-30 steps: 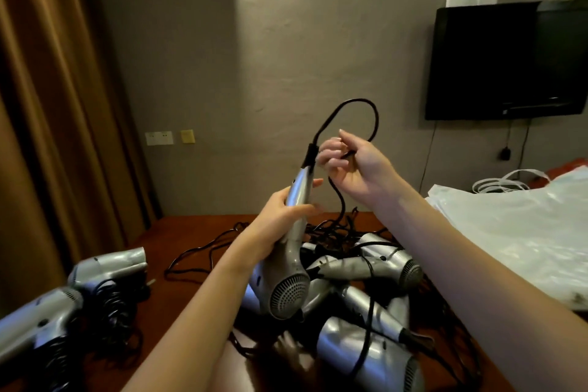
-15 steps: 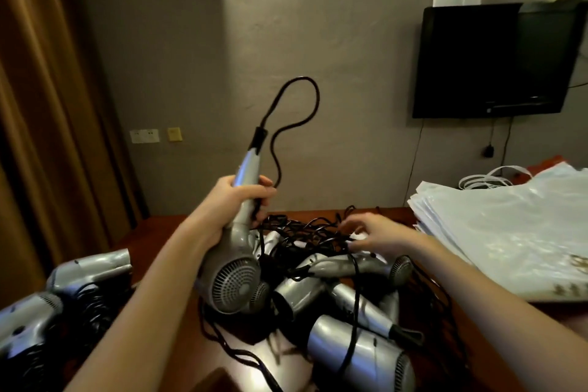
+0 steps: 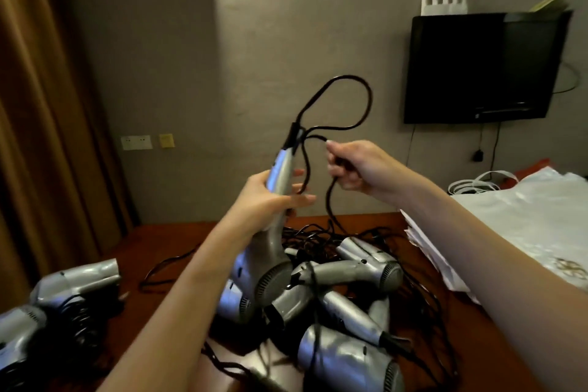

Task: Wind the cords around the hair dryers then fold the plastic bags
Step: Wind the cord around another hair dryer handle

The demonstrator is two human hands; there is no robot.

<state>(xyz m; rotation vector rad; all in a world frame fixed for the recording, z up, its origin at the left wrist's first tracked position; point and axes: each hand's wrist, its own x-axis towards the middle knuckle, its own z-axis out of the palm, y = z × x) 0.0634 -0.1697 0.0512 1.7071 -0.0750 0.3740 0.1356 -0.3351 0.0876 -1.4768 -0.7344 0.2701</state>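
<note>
Head view: the left hand (image 3: 270,197) is wrapped round the handle of a silver hair dryer (image 3: 270,251), held handle-up above the table (image 3: 165,242), its grille end hanging low. The black cord (image 3: 346,105) loops up out of the handle toward 12 o'clock, curls back, and passes into the right hand (image 3: 353,165), whose fingers are curled tight on it. Below, toward 6 o'clock, a heap of silver dryers (image 3: 346,305) lies tangled in loose cords. At 8 o'clock sit 2 wound dryers (image 3: 57,299). At 3 o'clock rests a stack of plastic bags (image 3: 521,229).
</note>
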